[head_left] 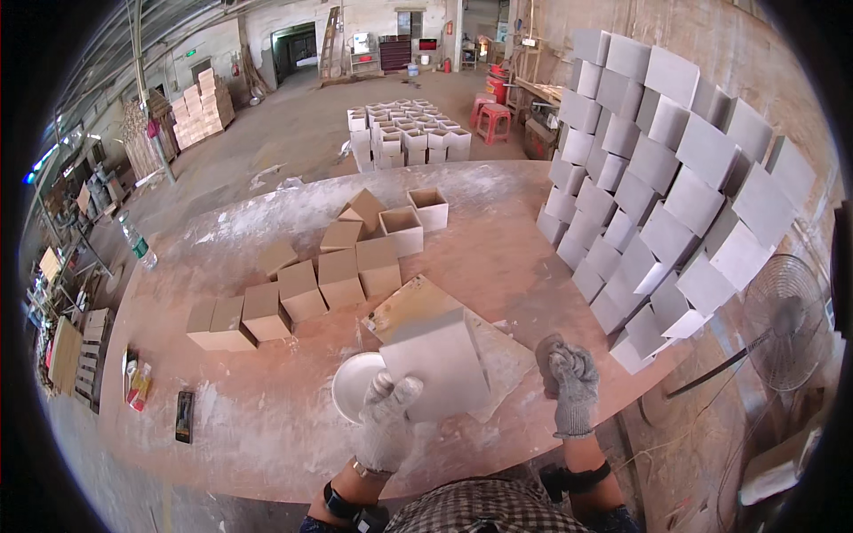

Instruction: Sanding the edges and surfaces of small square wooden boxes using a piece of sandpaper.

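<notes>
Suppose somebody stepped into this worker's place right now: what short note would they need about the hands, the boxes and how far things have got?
Left hand: gloved, holds the grey-coated box over the board.
Right hand: gloved, grips a small pad; hard to tell what kind.
White bowl sits beside the box.
Done: coated grey boxes stacked at the right.
Left: bare brown boxes wait on the table.

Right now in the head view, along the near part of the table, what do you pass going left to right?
Small orange packets → black phone → white bowl → left hand holding a grey-coated box → right hand holding a sanding pad → standing fan off the table.
</notes>
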A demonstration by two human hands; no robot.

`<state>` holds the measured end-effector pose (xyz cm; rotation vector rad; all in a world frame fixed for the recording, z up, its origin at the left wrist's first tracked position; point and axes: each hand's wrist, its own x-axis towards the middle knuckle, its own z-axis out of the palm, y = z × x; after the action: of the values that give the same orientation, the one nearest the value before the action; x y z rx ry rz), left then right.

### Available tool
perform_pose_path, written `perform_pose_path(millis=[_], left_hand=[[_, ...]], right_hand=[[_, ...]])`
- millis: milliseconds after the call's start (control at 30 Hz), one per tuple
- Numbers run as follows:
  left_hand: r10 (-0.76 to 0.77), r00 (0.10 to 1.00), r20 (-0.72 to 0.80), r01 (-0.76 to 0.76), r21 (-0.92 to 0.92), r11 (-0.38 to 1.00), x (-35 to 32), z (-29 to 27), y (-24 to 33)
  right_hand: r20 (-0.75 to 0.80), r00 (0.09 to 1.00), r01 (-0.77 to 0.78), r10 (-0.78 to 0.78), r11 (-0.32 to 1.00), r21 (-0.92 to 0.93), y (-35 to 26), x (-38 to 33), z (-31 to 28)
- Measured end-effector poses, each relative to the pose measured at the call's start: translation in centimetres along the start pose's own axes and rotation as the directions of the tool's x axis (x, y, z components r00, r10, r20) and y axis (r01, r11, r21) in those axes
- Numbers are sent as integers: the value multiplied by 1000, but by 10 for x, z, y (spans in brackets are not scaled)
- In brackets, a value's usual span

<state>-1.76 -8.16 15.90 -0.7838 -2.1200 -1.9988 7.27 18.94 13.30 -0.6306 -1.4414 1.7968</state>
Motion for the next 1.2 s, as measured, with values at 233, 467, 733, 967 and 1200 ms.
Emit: perform_pose_path(millis=[233, 467, 733, 967, 1200], left_hand=[[-550, 834, 37, 213, -942, 260, 16, 8, -9], [-425, 901, 88, 120, -992, 49, 24, 38, 2], [-363, 904, 227, 249, -969, 13, 31, 93, 10], [-350, 925, 147, 169, -985, 33, 40, 117, 2], [-266, 924, 274, 253, -961, -109, 54, 132, -5]], right_hand=[[-7, 961, -277, 277, 961, 18, 21, -21, 0], [172, 946, -293, 273, 951, 99, 7, 4, 26], [306, 882, 221, -358, 889, 402, -49, 50, 33], [614, 534, 797, -581, 588, -137, -30, 49, -28], [755, 655, 51, -8, 998, -33, 27, 47, -85]])
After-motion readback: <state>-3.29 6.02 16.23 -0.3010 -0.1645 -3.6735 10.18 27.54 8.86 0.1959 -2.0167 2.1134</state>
